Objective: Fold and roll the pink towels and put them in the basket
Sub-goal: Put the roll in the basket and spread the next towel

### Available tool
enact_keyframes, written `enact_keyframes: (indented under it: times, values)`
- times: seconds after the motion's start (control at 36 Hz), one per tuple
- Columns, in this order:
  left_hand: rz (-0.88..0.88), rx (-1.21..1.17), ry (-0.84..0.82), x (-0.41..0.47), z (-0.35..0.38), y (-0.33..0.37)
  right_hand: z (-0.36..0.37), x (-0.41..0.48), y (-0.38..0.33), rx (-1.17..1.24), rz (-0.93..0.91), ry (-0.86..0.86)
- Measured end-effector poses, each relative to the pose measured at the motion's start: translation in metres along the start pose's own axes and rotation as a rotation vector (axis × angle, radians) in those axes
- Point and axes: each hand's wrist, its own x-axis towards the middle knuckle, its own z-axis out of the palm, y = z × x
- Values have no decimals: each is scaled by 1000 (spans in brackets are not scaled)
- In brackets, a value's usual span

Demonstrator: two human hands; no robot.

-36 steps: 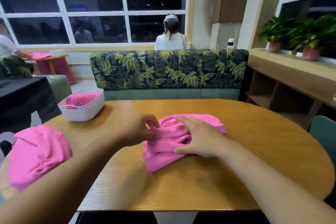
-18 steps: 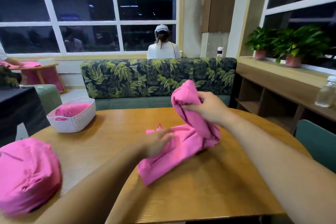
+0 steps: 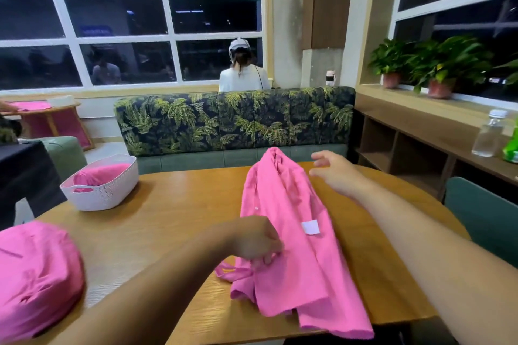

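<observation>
Pink towel [image 3: 294,260] now lies stretched along the table [image 3: 168,218] at centre frame; our left hand [image 3: 252,238] pinches its near edge, while our right hand [image 3: 336,173], fingers spread, has released the bunch it lifted.

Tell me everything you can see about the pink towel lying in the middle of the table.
The pink towel looks like soft cloth. It lies unfolded and rumpled, stretched lengthwise on the wooden table, its near end over the table's edge, its far end bunched. A white label shows near its middle; a thin loop sticks out on its left. The left hand pinches its left edge; the right hand hovers open beside the far end, apparently not touching.
</observation>
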Motion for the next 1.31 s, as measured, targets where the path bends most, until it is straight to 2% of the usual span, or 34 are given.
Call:
enact_keyframes:
  times: [0.08,0.19,0.25,0.31,0.36,0.42,0.47,0.56,0.64,0.72,0.83,1.0,1.06,1.11,1.17,1.22,1.31]
  values:
    - [-26,-157,65,6,0,-16,8,-3,11,-42,54,-62]
    - [-139,-108,466,21,1,-39,19,-10,21,-158,164,-148]
    - [-245,-135,577,25,4,-44,26,-19,24,-149,280,-204]
    - [-317,-283,545,28,7,-43,35,-25,28,-111,346,-221]
    - [-339,-488,508,30,8,-35,44,-30,30,-75,327,-181]
    - [-322,-578,521,33,8,-23,54,-33,30,-1,307,-173]
    - [-290,-548,523,37,10,-13,65,-36,31,51,284,-211]
    - [-247,-436,517,44,17,-9,73,-41,31,-3,210,-225]
    - [-237,-419,505,43,16,-16,64,-44,27,-7,175,-247]
    - [-284,-427,497,35,4,-34,39,-41,32,-59,191,-244]
    - [-386,-432,507,15,-18,-74,-4,-34,49,-164,215,-153]
    - [-518,-22,511,-27,-50,-91,-38,-30,66,-316,286,-84]
    - [-466,-37,556,-23,-52,-89,-35,-27,68,-315,288,-99]
    - [-406,-174,591,-14,-47,-84,-25,-26,65,-313,277,-130]
    - [-355,-284,558,-1,-38,-81,-10,-27,59,-317,251,-161]
    - [-333,-280,500,9,-28,-79,11,-30,52,-353,213,-205]
    - [-325,-275,505,19,-19,-77,45,-35,48,-377,107,-279]
